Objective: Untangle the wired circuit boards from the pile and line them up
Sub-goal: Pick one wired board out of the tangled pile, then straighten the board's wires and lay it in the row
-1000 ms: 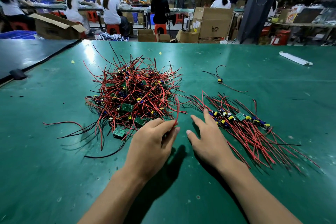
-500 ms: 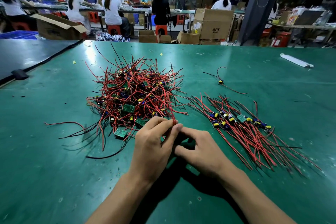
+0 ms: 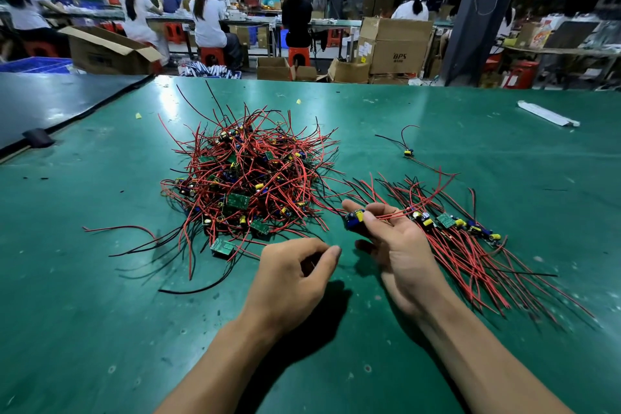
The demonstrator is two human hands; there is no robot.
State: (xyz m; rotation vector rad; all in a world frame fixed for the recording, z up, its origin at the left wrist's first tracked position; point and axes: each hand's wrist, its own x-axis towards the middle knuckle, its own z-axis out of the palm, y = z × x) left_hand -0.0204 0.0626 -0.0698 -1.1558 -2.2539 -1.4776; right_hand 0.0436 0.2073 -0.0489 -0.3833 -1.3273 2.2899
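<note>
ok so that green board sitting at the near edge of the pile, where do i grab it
Probably pinch the green board by its two side edges, coming in from the near side with the left hand. It lies exposed at the near edge of the pile, with the tangle only behind it.

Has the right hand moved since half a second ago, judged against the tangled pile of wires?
Yes. The right hand has gone right, away from the tangled pile and toward the lined-up row. It now pinches a circuit board.
</note>
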